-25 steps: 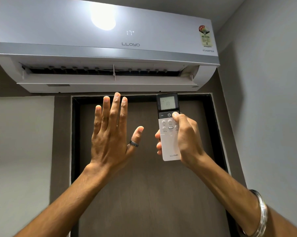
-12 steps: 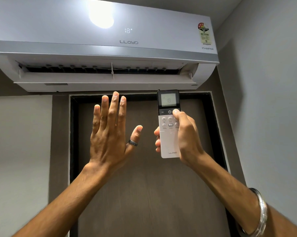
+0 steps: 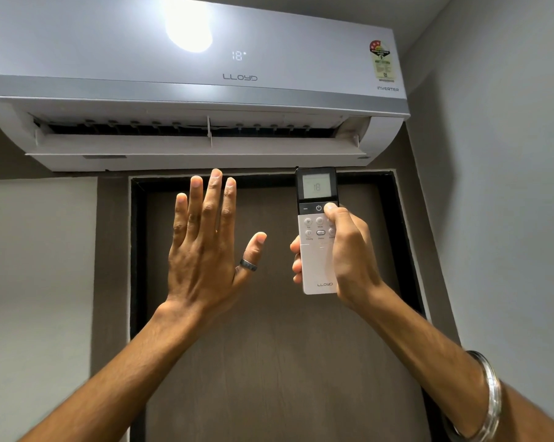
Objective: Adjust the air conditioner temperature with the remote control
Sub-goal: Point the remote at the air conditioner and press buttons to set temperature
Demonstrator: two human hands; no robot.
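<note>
A white wall-mounted air conditioner (image 3: 109, 68) hangs overhead with its louvre open, and its front display reads 18. My right hand (image 3: 349, 250) is wrapped around a white and black remote control (image 3: 314, 260), held upright and pointing at the unit. The thumb rests on the button at the right of the power key, just below the small screen, which reads 18. My left hand (image 3: 205, 247) is raised flat under the air outlet, fingers spread, back toward me, holding nothing. A dark ring sits on its thumb.
A dark brown door (image 3: 269, 362) in a black frame fills the wall below the unit, behind both hands. A grey side wall (image 3: 508, 186) stands close on the right. A metal bangle (image 3: 489, 397) circles my right wrist.
The unit's display changed from 17 to 18, matching the remote's screen. Both hands stayed almost still; the view shifted slightly.
</note>
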